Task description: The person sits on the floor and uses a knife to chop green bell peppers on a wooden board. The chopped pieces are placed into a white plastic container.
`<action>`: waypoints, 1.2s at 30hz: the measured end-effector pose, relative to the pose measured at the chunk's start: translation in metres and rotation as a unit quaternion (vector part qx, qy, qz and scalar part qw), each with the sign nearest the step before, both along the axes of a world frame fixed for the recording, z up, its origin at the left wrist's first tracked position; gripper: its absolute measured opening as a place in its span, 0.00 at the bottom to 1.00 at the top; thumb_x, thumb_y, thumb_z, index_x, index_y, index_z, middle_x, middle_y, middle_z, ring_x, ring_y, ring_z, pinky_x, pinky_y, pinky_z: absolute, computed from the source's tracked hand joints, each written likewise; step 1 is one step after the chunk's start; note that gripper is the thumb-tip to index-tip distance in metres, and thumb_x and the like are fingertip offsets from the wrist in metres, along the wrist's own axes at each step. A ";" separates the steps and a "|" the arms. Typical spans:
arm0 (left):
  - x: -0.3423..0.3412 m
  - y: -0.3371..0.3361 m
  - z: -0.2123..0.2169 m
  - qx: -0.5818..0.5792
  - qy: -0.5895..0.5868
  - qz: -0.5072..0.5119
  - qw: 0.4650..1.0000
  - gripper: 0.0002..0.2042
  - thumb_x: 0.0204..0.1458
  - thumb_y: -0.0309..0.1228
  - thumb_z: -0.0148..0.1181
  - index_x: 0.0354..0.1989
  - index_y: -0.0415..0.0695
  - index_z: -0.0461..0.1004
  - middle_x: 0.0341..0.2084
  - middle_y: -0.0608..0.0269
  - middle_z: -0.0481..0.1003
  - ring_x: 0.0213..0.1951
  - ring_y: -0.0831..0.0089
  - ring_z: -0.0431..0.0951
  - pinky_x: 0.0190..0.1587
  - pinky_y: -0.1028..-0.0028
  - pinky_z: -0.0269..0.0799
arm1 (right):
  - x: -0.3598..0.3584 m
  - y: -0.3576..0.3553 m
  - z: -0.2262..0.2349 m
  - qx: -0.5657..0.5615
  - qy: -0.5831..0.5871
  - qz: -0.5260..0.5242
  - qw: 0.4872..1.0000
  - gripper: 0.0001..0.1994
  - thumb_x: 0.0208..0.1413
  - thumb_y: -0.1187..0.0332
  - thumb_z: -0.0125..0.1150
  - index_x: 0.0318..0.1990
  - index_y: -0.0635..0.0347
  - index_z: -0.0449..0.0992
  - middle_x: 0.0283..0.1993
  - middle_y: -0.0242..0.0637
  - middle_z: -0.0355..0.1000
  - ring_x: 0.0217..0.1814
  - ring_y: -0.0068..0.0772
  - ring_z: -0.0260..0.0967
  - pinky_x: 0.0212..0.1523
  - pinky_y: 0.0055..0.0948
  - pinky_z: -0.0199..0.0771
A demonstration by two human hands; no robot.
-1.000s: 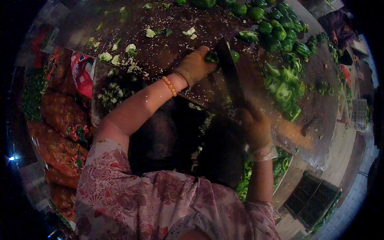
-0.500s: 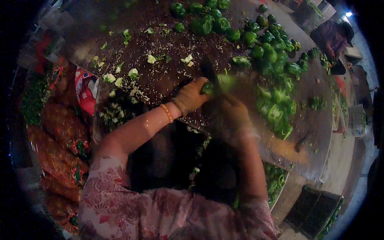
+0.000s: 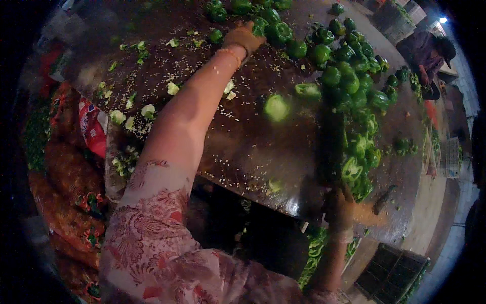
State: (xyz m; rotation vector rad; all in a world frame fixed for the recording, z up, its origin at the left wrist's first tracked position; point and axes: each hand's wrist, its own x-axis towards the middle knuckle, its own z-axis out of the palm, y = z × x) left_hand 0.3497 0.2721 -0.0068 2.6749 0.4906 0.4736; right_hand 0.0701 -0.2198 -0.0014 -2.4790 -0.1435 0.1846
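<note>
At the far side of the dark table (image 3: 243, 147), my gloved left hand (image 3: 242, 39) has its fingers closed on a whole green bell pepper (image 3: 259, 26). My right hand (image 3: 340, 205), blurred, grips a cleaver (image 3: 331, 144) near the table's front edge. The cleaver's broad dark blade points away from me, beside a heap of cut pepper pieces (image 3: 360, 167). Between my hands lies a pale green cut pepper (image 3: 277, 107), slightly smeared, with a pepper half (image 3: 308, 91) to its right. Whole green peppers (image 3: 347, 76) are piled farther back on the right.
White seeds and pepper cores (image 3: 148, 111) litter the table's left side. Orange mesh sacks (image 3: 71, 177) and a red-and-white bag (image 3: 92, 129) sit left of it. Cut peppers (image 3: 316, 253) lie below the front edge, near a dark crate (image 3: 392, 271). Another person (image 3: 425, 53) works at far right.
My left hand has left the cut pepper and reached far forward to a whole one. My right hand has drawn the cleaver right, to the cut pieces. The cut pepper now lies on the table.
</note>
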 end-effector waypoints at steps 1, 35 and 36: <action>0.010 0.007 -0.005 -0.001 0.026 -0.007 1.000 0.37 0.49 0.55 0.61 0.67 0.52 0.62 0.68 0.49 0.59 0.62 0.46 0.68 0.61 0.53 0.68 | -0.001 0.003 -0.001 0.059 0.032 -0.050 0.997 0.14 0.62 0.65 0.52 0.50 0.58 0.76 0.34 0.31 0.71 0.20 0.18 0.64 0.17 0.24 0.66; -0.314 -0.205 0.037 -0.412 0.069 -0.289 0.861 0.21 0.52 0.33 0.65 0.55 0.42 0.74 0.46 0.56 0.79 0.47 0.68 0.79 0.52 0.69 0.74 | -0.123 0.027 0.097 0.271 0.047 -0.103 0.956 0.19 0.61 0.72 0.55 0.60 0.63 0.73 0.47 0.33 0.77 0.41 0.20 0.70 0.41 0.22 0.71; -0.314 -0.215 0.034 -0.380 0.080 -0.288 0.875 0.22 0.53 0.32 0.66 0.56 0.42 0.74 0.47 0.57 0.79 0.47 0.70 0.79 0.53 0.69 0.74 | -0.128 0.025 0.105 0.302 0.097 -0.147 0.937 0.19 0.61 0.72 0.55 0.60 0.62 0.73 0.47 0.32 0.76 0.40 0.19 0.69 0.40 0.21 0.71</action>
